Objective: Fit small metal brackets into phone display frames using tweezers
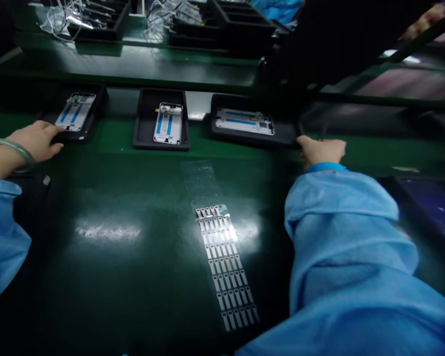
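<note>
My left hand (35,141) reaches to the left black tray (83,134). Its fingers are apart, the fingertips at the near corner of a phone frame (75,112) with two blue strips; I cannot tell whether they touch it. With its fingers closed on the end, my right hand (322,151) holds the right black tray (287,132), where another phone frame (244,121) lies sideways. Between them stands a middle black tray (144,121) with a similar phone frame (168,123). A clear sheet of small metallic stickers (226,267) lies on the green mat.
Behind the trays runs a raised shelf (152,64) carrying black bins (241,24) and bundled white cables (59,22). A dark screen-like panel (430,207) lies at the right. Another person's hand (424,22) shows blurred at the upper right.
</note>
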Demonstrator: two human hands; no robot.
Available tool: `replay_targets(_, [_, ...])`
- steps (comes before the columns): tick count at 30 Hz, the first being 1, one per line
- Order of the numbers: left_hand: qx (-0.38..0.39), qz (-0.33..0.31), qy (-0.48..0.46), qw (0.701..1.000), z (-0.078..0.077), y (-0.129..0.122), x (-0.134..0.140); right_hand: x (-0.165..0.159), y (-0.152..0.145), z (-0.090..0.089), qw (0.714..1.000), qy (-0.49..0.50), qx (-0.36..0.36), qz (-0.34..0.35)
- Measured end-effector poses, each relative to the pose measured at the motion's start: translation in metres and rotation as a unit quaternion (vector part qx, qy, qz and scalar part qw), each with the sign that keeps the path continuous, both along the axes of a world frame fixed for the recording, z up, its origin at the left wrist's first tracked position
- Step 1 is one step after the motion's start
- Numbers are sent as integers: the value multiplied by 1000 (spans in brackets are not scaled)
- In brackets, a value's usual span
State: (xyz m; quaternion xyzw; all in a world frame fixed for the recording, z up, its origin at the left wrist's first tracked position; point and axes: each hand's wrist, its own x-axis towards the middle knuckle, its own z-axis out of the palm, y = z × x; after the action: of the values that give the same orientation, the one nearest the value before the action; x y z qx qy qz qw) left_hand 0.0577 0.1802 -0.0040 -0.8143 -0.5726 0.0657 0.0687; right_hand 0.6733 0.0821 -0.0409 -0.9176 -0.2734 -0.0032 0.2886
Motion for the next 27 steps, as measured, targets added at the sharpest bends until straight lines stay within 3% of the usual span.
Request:
replay_targets(5, [36, 11, 38, 999, -12, -3, 9, -9, 15, 5, 997, -57, -30, 44])
replay_targets(9, [57, -22, 43, 997, -7, -11, 18, -73, 31, 9, 965, -136, 4, 225])
replay_targets(11, [62, -41, 41, 996, 0, -16, 24, -115, 38, 7, 917, -162, 8, 364])
replay_targets(13, [65, -63, 38, 995, 10, -24, 30, -152, 43, 5, 801, -238, -30, 549])
replay_targets(14, [66, -73, 38, 994, 15, -28, 34, -166, 46, 4, 776, -244, -42, 580])
replay_targets(16, [63, -89, 40, 993, 26, -38, 43, -183, 49, 4, 743, -257, -61, 615])
replay_targets(21, [75, -110, 53, 990, 50, -71, 55, -187, 53, 6, 712, -275, -69, 642])
replay_targets(27, [126, -129, 32, 983, 67, -145, 22, -202, 46, 7, 690, -286, -63, 662])
